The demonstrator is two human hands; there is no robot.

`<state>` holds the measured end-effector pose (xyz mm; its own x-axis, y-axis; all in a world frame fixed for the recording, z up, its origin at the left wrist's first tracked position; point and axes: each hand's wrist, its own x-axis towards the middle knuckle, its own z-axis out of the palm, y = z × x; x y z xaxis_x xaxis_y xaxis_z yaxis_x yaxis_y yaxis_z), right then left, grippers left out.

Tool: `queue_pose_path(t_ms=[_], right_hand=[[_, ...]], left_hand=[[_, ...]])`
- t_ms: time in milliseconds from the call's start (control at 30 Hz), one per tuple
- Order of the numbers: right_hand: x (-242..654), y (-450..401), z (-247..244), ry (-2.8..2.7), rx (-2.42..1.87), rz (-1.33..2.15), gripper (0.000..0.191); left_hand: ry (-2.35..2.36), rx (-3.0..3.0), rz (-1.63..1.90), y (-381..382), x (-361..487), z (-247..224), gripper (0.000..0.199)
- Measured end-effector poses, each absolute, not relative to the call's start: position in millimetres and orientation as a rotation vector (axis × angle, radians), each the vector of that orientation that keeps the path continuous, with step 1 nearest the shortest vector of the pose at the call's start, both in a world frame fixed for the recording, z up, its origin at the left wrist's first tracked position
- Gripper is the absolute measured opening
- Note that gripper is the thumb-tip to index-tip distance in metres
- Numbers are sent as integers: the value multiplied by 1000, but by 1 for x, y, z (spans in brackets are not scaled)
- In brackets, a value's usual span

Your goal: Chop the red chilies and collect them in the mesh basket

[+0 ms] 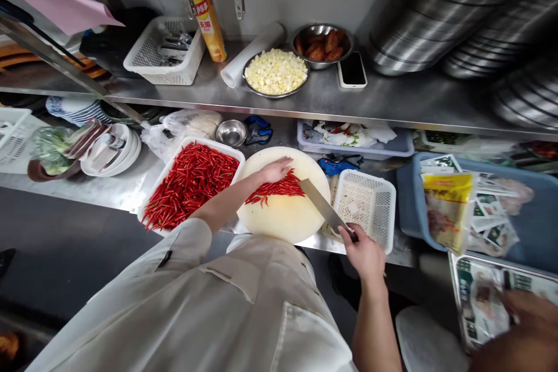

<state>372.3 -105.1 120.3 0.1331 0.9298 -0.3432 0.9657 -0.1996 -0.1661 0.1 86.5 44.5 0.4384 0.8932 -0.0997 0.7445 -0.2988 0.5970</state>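
Note:
On a round white cutting board (283, 221) lies a heap of red chilies (279, 187). My left hand (278, 169) rests at the far side of the heap, fingers stretched out and lying flat; whether it touches the chilies is hard to tell. My right hand (364, 253) is closed round the dark handle of a kitchen knife (322, 207). Its broad blade slants over the board's right side, with the tip end beside the chilies. Left of the board, a white tub is filled with whole red chilies (196, 180).
A white plastic basket (383, 209) stands right of the board, with a blue tub (410, 209) of packets beyond. At lower right, another person's hand (529, 311) is blurred over a metal tray. The shelf (322, 104) above holds a bowl of chopped pale pieces (276, 72) and a phone (352, 70).

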Motion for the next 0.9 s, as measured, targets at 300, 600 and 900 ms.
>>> queue_pose_path(t_ms=[300,600,900], right_hand=[[303,-129,94,1803,2399,-1044,47],[301,-96,116,1823,2342,-863,46],[253,-17,140,1768,2196,-765,45]], left_hand=[[1544,2526,182,10,70,5,81],[1392,2509,368,29,58,33,77],[699,2538,442,68,52,31,20]])
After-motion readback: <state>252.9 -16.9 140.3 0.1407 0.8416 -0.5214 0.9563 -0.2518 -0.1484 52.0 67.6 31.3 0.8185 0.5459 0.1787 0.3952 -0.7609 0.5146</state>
